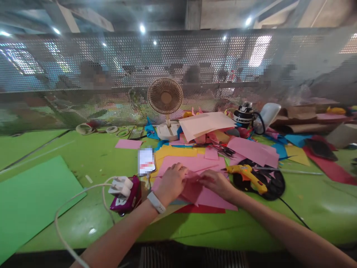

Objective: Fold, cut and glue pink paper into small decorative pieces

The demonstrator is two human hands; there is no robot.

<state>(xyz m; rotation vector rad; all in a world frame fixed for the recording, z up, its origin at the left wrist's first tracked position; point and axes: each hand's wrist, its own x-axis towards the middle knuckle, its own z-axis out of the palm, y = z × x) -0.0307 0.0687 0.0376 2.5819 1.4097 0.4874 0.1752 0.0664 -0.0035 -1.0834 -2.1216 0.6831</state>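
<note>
My left hand (171, 183) rests on a pink paper sheet (208, 195) on the green table (251, 223), its fingers curled and pinching the sheet's folded edge. My right hand (219, 182) meets it from the right, fingers pressed onto the same fold. A white band sits on my left wrist. Under the pink sheet lie a red sheet (200, 210) and more pink and yellow paper (175, 152).
A yellow glue gun (247, 175) lies on a black pad right of my hands. Left are a purple device with a white plug (125, 193), a phone (146, 160) and a green sheet (30, 197). Behind stand a small fan (165, 98), scissors (224, 150), paper piles and a perforated screen.
</note>
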